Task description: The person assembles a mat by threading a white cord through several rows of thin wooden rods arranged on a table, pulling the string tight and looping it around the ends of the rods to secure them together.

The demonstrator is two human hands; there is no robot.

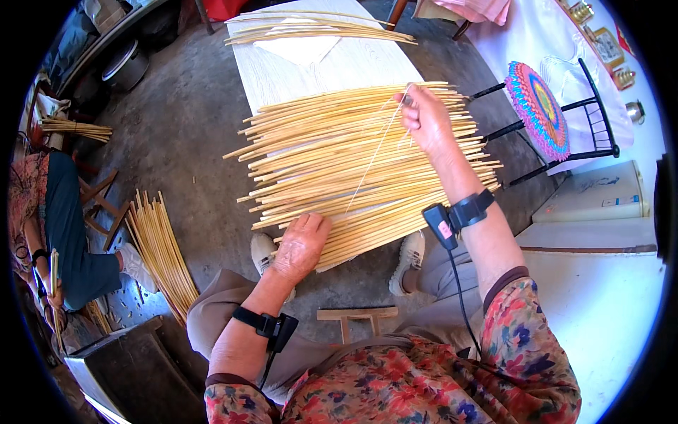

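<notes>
A wide mat-like row of thin yellow sticks [353, 152] lies side by side across a table in front of me. My left hand [301, 244] rests at the near left of the row, its fingers bent down over the closest sticks; the fingertips are partly hidden. Raised above the far right of the row, my right hand [427, 120] pinches a pale string [378, 152]. That string stretches taut down and to the left, meeting the sticks to the right of my left hand. A short loose length dangles by the right fingers.
The pale tabletop [272, 71] shows beyond the row, with a few loose sticks [325, 30] at its far end. A black-framed chair [586, 116] with a colourful round cushion stands right. Left, a bundle of sticks [161, 247] lies near a seated person [67, 226] holding sticks.
</notes>
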